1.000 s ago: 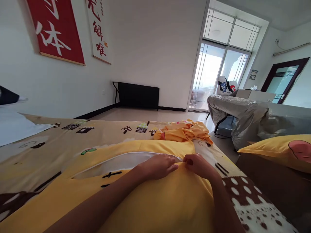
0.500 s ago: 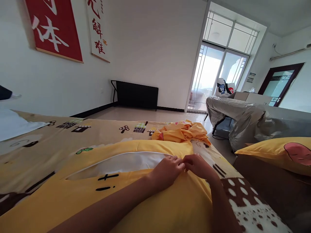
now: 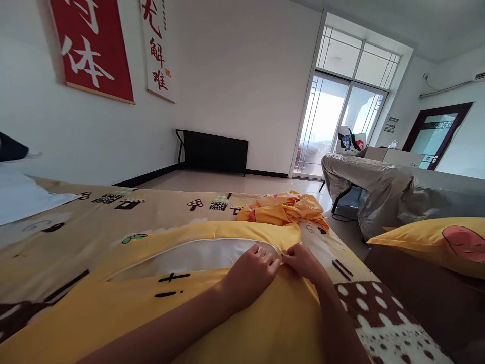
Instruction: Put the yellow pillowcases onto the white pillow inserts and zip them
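Observation:
A yellow pillowcase (image 3: 125,313) with black print lies across the bed before me. Its long zipped opening gapes, and a white inner pillow (image 3: 197,255) shows through. My left hand (image 3: 252,275) is closed on the fabric along the opening near its right end, knuckles up. Just beside it, my right hand (image 3: 303,260) pinches the same end of the opening, where a tiny dark part, perhaps the zipper pull, shows at the fingertips. The fingertips of both hands are partly hidden.
Crumpled orange-yellow cloth (image 3: 286,207) lies past the pillowcase on the patterned bedsheet (image 3: 170,205). Another yellow pillow (image 3: 417,235) rests on a brown surface at right. White cloth (image 3: 30,197) is at far left. A plastic-covered table (image 3: 379,172) stands beyond.
My left hand has shifted slightly left and curled more tightly. A small gap now shows between it and my right hand. The view has tilted up a little.

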A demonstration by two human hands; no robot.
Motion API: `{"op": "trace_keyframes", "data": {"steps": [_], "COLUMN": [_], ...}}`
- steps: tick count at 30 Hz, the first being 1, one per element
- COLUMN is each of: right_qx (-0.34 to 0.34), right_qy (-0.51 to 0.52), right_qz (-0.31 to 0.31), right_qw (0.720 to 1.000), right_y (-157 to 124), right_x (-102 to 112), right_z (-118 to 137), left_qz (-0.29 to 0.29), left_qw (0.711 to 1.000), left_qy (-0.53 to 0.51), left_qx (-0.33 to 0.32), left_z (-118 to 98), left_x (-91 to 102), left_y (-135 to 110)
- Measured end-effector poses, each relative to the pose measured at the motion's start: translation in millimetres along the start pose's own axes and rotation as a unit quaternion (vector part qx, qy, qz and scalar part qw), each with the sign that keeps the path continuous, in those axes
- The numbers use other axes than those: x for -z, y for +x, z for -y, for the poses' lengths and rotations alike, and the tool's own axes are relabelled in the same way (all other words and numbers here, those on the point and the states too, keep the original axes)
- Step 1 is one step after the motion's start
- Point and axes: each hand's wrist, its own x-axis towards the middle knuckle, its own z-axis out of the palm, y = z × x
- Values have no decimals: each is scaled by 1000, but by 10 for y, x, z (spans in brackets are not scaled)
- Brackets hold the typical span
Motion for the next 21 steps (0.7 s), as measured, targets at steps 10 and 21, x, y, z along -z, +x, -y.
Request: {"op": "trace_keyframes", "data": {"steps": [10,21], "right_qx": [2,1], "right_qy": [8,0], "right_qz": [-21,-40], "right_qw": [1000,999], "right_y": [-1,-50], "right_x": [26,50], "right_z": [-32,15], "left_qz": [30,20], "left_qw": [998,991], "left_qy": [-19,57], "left_qx": [58,119], "left_z": [203,414], "left_x": [266,421], "left_y": [-657,-1132]}}
